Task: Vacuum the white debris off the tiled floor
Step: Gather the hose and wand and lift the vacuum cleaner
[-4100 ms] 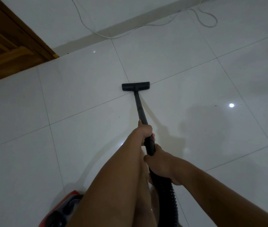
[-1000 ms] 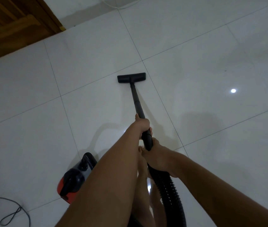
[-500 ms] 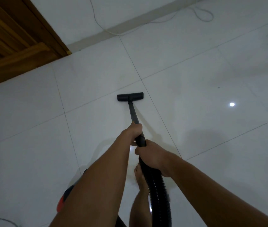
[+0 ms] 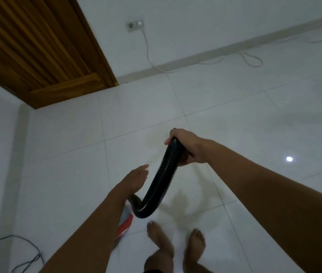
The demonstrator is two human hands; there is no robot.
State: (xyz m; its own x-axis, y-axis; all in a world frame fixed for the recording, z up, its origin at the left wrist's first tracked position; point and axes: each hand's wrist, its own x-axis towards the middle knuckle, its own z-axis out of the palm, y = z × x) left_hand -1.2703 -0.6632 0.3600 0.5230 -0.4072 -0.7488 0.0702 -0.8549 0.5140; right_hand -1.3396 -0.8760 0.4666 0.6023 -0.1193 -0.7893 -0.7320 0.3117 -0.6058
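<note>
black ribbed hose (image 4: 164, 174) is what your right hand (image 4: 187, 146) holds, fingers curled round its upper end; your left hand (image 4: 136, 180) hangs beside it, fingers straight, holding nothing. no wand or floor head shows, and i can't pick out white debris on the tiled floor (image 4: 235, 125) — so what's left is hard to judge. the red vacuum body (image 4: 125, 223) sits at 7 o'clock by your bare feet (image 4: 160, 239). mind the dark cable (image 4: 24, 251) at 8 o'clock and the white cord (image 4: 251, 60) at 1 o'clock — both could snag.

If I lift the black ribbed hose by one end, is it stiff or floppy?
Probably floppy: gripped by the right hand, the black ribbed hose sags into a bend below. Its ribs likely resist slipping. Probably light: one hand holds it up.
</note>
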